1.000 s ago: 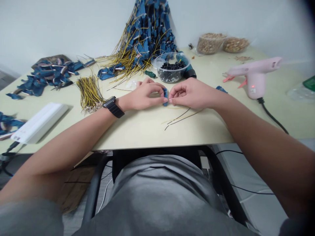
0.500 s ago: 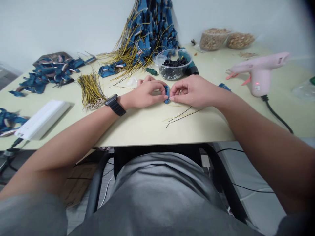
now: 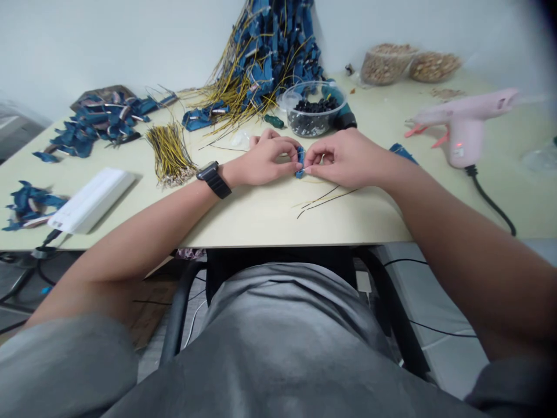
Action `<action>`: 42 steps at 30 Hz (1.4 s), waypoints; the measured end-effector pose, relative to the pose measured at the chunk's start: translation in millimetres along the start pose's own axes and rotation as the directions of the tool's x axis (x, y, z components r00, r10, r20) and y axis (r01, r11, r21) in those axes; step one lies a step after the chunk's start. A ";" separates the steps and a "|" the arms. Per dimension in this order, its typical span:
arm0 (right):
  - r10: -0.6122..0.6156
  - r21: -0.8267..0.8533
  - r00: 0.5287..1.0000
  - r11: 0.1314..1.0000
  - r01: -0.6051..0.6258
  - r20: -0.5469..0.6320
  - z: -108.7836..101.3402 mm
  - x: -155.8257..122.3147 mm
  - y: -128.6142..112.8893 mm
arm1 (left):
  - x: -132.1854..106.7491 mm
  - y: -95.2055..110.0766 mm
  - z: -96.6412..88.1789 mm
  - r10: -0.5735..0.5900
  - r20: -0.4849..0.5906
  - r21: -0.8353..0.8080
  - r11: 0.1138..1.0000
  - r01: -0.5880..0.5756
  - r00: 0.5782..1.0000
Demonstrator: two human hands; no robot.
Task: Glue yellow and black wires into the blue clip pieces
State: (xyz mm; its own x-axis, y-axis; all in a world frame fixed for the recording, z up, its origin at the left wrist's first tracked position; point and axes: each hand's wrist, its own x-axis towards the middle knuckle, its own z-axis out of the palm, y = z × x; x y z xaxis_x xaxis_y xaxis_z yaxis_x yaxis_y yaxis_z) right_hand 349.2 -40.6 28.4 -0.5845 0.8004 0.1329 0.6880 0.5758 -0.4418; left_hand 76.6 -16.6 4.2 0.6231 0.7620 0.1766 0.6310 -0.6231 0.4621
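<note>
Head view: left hand (image 3: pixel 266 161) pinches the blue connector (image 3: pixel 300 161), long axis upright, over the table (image 3: pixel 261 220); right hand (image 3: pixel 343 161), touching the connector's right side, is pinched closed on a thin wire (image 3: pixel 324 197). Both hands are equally near.

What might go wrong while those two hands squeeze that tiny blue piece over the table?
The small blue piece is pinched only by fingertips of the left hand and right hand, so it might slip out. The loose wires lie near the table edge beside the right forearm; a nudge may sweep them off. The pink glue gun shows a red light, so it is probably hot, and its cord trails by that arm.
</note>
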 end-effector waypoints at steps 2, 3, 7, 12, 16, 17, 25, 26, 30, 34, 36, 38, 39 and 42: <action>0.014 -0.001 1.000 1.000 -0.014 0.006 0.2 -0.3 0.6 | -0.5 1.2 0.2 -0.008 -0.001 0.000 1.000 0.008 1.000; 0.018 -0.003 1.000 1.000 -0.018 0.005 0.4 -0.7 0.9 | -0.7 1.6 0.4 -0.012 -0.003 -0.001 1.000 0.012 1.000; -0.010 -0.018 0.999 1.000 0.009 -0.038 3.1 -2.9 3.7 | -0.9 2.6 1.0 -0.019 -0.005 -0.006 1.000 0.019 1.000; -0.128 -0.096 0.988 0.988 0.120 -0.087 8.0 -4.8 6.1 | -1.1 2.8 0.8 -0.028 -0.002 -0.021 0.999 0.028 1.000; -0.195 -0.210 0.979 0.962 0.178 -0.064 9.2 -7.6 0.9 | -1.3 1.4 1.3 -0.017 0.000 -0.018 1.000 0.017 1.000; -0.204 -0.245 0.977 0.952 0.183 -0.061 9.2 -8.6 -1.3 | -1.3 1.2 1.6 -0.015 -0.001 -0.018 1.000 0.015 1.000; -0.157 -0.390 0.987 0.908 0.152 0.020 6.8 -10.5 -19.5 | -1.9 3.2 2.5 -0.032 -0.013 -0.008 0.999 0.032 0.999; -0.157 -0.386 0.987 0.910 0.153 0.023 6.6 -10.2 -18.5 | -2.0 3.2 2.5 -0.032 -0.014 -0.011 0.999 0.032 0.999; -0.208 -0.314 0.978 0.930 0.192 -0.020 7.3 -9.3 -6.1 | -2.4 3.1 2.5 -0.037 -0.015 -0.013 0.999 0.036 0.999; -0.207 -0.250 0.978 0.949 0.190 -0.041 7.7 -8.7 2.4 | -2.7 4.1 2.3 -0.040 -0.013 -0.011 0.999 0.040 0.999; -0.202 -0.241 0.979 0.952 0.188 -0.038 7.3 -8.6 2.6 | -2.6 4.7 1.9 -0.044 -0.010 -0.010 0.999 0.044 0.999; -0.207 -0.236 0.978 0.952 0.193 -0.034 7.2 -8.5 2.0 | -2.5 5.3 1.1 -0.043 0.001 -0.008 0.999 0.043 0.999; -0.209 -0.231 0.977 0.953 0.196 -0.035 7.3 -8.5 2.0 | -2.5 5.5 0.6 -0.041 0.006 -0.005 0.999 0.041 0.999; -0.214 -0.206 0.976 0.957 0.202 -0.039 8.3 -8.3 3.2 | -2.7 6.3 -0.5 -0.040 0.012 0.000 0.999 0.040 0.999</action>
State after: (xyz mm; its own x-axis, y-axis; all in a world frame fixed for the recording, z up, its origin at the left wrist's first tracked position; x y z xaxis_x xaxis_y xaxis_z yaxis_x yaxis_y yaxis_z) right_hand 352.8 -46.8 18.5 -0.7014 0.6641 0.2588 0.6292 0.7475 -0.2131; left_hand 78.7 -22.5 7.0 0.6028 0.7840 0.1480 0.6554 -0.5924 0.4685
